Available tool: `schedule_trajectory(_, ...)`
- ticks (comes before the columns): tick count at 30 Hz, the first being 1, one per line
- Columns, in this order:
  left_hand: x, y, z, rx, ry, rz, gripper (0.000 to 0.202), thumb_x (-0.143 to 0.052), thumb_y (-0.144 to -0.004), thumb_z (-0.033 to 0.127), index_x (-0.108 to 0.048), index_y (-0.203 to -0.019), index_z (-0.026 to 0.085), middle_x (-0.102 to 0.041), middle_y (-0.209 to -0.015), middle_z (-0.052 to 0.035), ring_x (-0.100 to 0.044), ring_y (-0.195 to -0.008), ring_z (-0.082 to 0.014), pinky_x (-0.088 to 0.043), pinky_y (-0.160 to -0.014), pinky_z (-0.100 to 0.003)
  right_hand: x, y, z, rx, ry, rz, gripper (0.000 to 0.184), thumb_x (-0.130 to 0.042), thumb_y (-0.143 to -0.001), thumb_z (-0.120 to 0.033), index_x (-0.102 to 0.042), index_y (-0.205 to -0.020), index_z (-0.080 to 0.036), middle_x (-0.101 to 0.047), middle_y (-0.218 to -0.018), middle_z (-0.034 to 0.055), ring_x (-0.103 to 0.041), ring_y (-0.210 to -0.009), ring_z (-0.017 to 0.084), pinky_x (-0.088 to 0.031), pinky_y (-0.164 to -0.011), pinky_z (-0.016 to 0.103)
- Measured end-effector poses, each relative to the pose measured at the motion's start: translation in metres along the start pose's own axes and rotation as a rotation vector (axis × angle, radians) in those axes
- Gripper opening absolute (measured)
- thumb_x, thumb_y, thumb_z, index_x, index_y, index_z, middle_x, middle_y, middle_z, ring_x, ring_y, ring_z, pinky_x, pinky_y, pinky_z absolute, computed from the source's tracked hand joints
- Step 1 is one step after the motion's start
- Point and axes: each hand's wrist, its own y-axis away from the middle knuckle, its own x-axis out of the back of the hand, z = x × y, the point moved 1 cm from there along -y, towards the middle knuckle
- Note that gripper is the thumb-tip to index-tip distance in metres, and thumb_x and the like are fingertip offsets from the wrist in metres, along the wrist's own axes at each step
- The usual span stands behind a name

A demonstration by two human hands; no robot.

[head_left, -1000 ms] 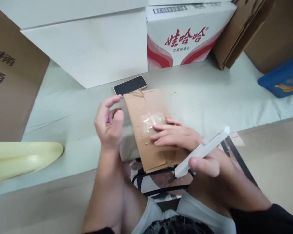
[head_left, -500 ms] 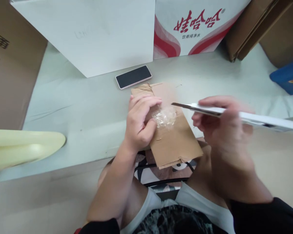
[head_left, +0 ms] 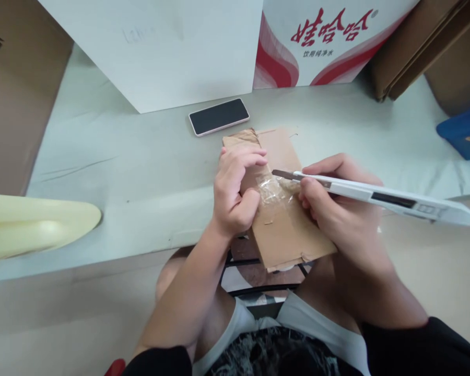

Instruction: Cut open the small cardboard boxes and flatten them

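A phone [head_left: 219, 117] lies dark screen up on the pale green bench [head_left: 152, 177], near the foot of a tall white box [head_left: 160, 57]. Just right of that box stands a carton [head_left: 329, 57] with red lettering and red curved bands. Brown cardboard [head_left: 415, 47] leans farther right, above a blue container [head_left: 462, 134]. At left are a brown box [head_left: 23, 94] and a rounded yellow object [head_left: 39, 222], cut off by the picture's edge.
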Motion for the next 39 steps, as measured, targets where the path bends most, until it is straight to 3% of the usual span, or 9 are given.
schedule_trajectory(8, 0.000, 0.000, 0.000, 0.014, -0.072, -0.022, 0.036, -0.046, -0.075, 0.017, -0.058, -0.108, 0.027, -0.074, -0.122, -0.0063, -0.066, -0.122, -0.0296, -0.034, -0.129, -0.056, -0.001, -0.010, -0.002, -0.066, -0.021, -0.038, 0.016, -0.077, -0.094, -0.036, -0.073, -0.087, -0.023, -0.063, -0.065, -0.0011, -0.060, -0.064, 0.014, -0.042, -0.052, 0.027)
schedule_trajectory(13, 0.005, -0.002, -0.003, 0.006, -0.041, -0.061, 0.040, -0.049, -0.072, 0.017, -0.060, -0.109, 0.028, -0.074, -0.125, -0.0050, -0.065, -0.124, -0.0305, -0.035, -0.129, -0.055, 0.001, -0.014, -0.001, -0.069, -0.055, -0.077, 0.012, -0.074, -0.092, -0.028, -0.071, -0.082, -0.022, -0.065, -0.067, -0.0017, -0.058, -0.062, 0.012, -0.040, -0.051, 0.025)
schedule_trajectory(20, 0.007, -0.004, -0.009, -0.014, -0.033, -0.090, 0.039, -0.049, -0.071, 0.016, -0.061, -0.106, 0.028, -0.074, -0.126, -0.0031, -0.063, -0.125, -0.0298, -0.033, -0.128, -0.055, 0.007, -0.010, -0.004, -0.033, -0.036, -0.112, 0.010, -0.073, -0.092, -0.024, -0.071, -0.082, -0.022, -0.064, -0.065, -0.0027, -0.056, -0.059, 0.012, -0.041, -0.053, 0.027)
schedule_trajectory(27, 0.005, -0.004, -0.007, 0.007, -0.049, -0.090, 0.031, -0.048, -0.074, 0.015, -0.063, -0.098, 0.028, -0.074, -0.120, -0.0033, -0.063, -0.121, -0.0295, -0.034, -0.126, -0.055, 0.008, -0.019, -0.010, 0.052, 0.123, -0.195, 0.005, -0.073, -0.089, -0.023, -0.073, -0.084, -0.023, -0.071, -0.073, -0.0017, -0.058, -0.061, 0.013, -0.048, -0.060, 0.029)
schedule_trajectory(35, 0.005, -0.006, -0.012, -0.074, 0.046, -0.057, 0.030, -0.051, -0.073, 0.015, -0.064, -0.097, 0.027, -0.074, -0.115, -0.0040, -0.065, -0.115, -0.0299, -0.043, -0.116, -0.055, 0.009, -0.016, -0.006, -0.077, -0.137, -0.160, 0.014, -0.070, -0.091, -0.019, -0.068, -0.077, -0.021, -0.063, -0.062, -0.0043, -0.051, -0.054, 0.009, -0.042, -0.055, 0.027)
schedule_trajectory(39, 0.004, -0.007, -0.013, -0.068, 0.060, -0.044, 0.031, -0.051, -0.072, 0.015, -0.064, -0.097, 0.028, -0.073, -0.115, -0.0037, -0.064, -0.114, -0.0298, -0.043, -0.115, -0.056, 0.013, -0.016, -0.003, -0.106, -0.156, -0.185, 0.017, -0.070, -0.090, -0.017, -0.067, -0.075, -0.020, -0.063, -0.060, -0.0046, -0.050, -0.051, 0.009, -0.041, -0.053, 0.026)
